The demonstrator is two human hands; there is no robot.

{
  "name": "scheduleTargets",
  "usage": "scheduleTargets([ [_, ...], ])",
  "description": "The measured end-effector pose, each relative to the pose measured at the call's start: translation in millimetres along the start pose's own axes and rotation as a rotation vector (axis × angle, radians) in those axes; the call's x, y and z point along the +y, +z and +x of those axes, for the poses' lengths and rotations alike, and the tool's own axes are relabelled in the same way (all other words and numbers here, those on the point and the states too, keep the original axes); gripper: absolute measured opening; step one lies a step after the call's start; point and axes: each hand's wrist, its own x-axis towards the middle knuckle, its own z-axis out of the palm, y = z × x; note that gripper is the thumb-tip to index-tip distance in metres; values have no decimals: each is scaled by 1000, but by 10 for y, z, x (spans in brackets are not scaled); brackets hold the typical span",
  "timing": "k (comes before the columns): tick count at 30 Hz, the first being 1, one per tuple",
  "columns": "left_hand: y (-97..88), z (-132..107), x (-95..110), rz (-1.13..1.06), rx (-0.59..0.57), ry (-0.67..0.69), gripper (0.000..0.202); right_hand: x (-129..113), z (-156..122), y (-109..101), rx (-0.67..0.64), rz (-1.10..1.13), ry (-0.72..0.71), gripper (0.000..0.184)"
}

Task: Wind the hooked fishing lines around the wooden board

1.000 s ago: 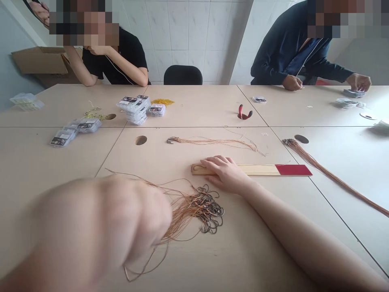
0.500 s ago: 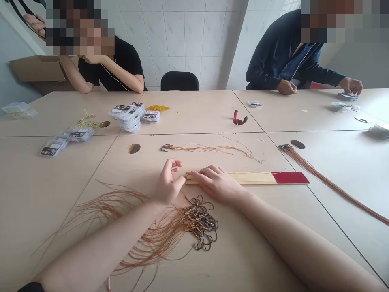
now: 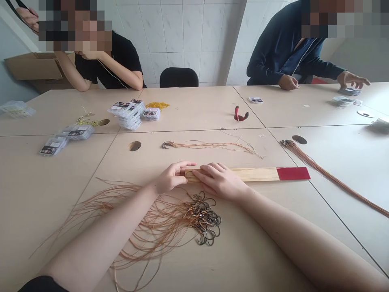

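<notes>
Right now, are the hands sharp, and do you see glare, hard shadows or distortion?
Head view: left hand and right hand look sharp, without motion blur. Head view: light is soft, with faint shadows and no strong glare on the table. Head view: wide-lens stretching shows toward the frame edges.

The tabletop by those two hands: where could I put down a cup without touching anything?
Bare tabletop shows between the wooden slat and the hook-ended cord bundle above it, and right of the hooks below the slat. Crowded: around the left hand and right hand, where loose brown cords spread.
</notes>
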Motion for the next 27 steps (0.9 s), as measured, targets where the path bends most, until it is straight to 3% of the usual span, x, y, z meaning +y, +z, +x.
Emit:
scheduleTargets([
  [6,26,26,-10,-139,-90,33,42,1,6,4,39,-21,30,38],
  [16,50,41,13,-173,-51,38,26,13,5,0,48,-39,40,41],
  [27,36,44,0,-183,-68,13,27,16,10,-3,26,-32,48,43],
])
